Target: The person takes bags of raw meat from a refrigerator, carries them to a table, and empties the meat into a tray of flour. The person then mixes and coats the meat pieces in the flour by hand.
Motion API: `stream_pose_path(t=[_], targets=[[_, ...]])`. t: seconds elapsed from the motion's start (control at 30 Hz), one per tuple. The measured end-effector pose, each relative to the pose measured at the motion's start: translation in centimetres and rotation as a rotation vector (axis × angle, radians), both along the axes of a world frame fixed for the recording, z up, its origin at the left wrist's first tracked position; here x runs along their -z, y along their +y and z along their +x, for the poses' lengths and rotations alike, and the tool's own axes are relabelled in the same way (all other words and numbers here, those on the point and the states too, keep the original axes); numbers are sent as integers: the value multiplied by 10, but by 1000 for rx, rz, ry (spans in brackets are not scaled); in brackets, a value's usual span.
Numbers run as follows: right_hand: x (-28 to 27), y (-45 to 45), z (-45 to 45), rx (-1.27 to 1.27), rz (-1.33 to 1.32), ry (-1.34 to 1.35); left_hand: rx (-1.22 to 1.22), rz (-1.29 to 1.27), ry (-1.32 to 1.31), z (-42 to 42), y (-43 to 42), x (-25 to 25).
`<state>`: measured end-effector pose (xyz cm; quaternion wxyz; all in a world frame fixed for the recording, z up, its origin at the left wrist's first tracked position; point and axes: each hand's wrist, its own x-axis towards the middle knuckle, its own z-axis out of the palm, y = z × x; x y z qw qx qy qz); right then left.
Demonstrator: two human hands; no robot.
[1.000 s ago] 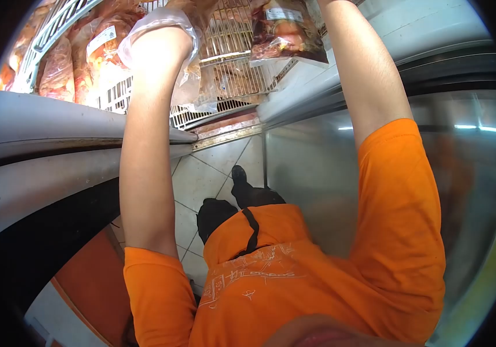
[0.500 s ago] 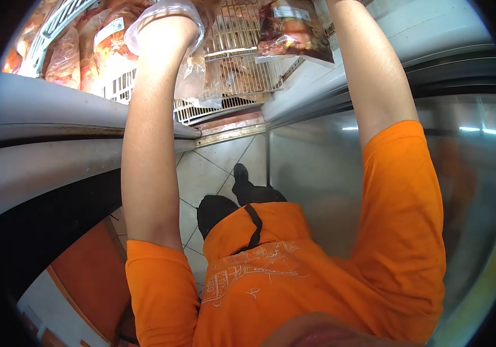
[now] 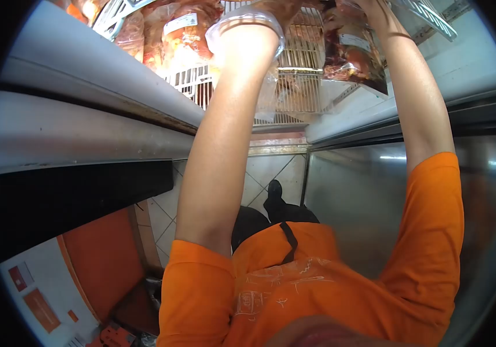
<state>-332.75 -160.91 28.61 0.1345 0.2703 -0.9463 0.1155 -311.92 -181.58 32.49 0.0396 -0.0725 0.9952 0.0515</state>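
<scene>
My left hand (image 3: 285,9) reaches into the refrigerated case at the top of view, over the wire shelf. A loose clear plastic cuff (image 3: 247,29) circles that wrist, and the fingers run past the top edge. My right hand (image 3: 370,6) is at the top right, beside the upper end of a clear bag of dark red meat (image 3: 354,56) with a white label. Its fingers are mostly cut off, so whether it grips the bag cannot be made out. Another labelled bag of meat (image 3: 187,43) lies left of my left wrist.
More bagged meat (image 3: 129,37) stands at the far left behind a white wire rack edge (image 3: 115,17). The wire shelf (image 3: 299,87) spans the middle. A glass door (image 3: 364,191) stands at the right, and a thick grey case frame (image 3: 92,130) runs along the left.
The view has swung, so the case, both arms and the bags appear farther right. The right-hand bag also sits lower in view, and more of the right hand shows.
</scene>
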Motion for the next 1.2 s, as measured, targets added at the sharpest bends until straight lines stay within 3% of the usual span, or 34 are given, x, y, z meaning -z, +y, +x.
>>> stream_pose_path(t=[0.1, 0.17, 0.33, 0.43, 0.47, 0.9, 0.97, 1.13, 1.2], targets=[[-13, -45, 12, -92, -98, 101, 86, -16, 148, -23, -7, 36], [-13, -75, 12, -184, -157, 101, -124, -13, 44, -27, -9, 35], [-2, -169, -1, -264, -95, 26, -183, 199, 224, -21, -12, 48], [4, -208, -14, -215, -4, -45, -253, 114, 66, 1, -6, 18], [5, -214, -17, -203, 15, -59, -205, 156, 206, 0, -10, 22], [2, -232, -39, -188, -4, -65, -274, 264, 194, 1, -10, 16], [-3, -226, -39, -186, -33, -53, -250, 263, 327, -1, -11, 25], [-19, -213, -39, -220, -223, -25, -272, 330, 188, -18, -16, 38], [-26, -203, -28, -285, -377, -42, -242, 393, 288, -27, -19, 44]])
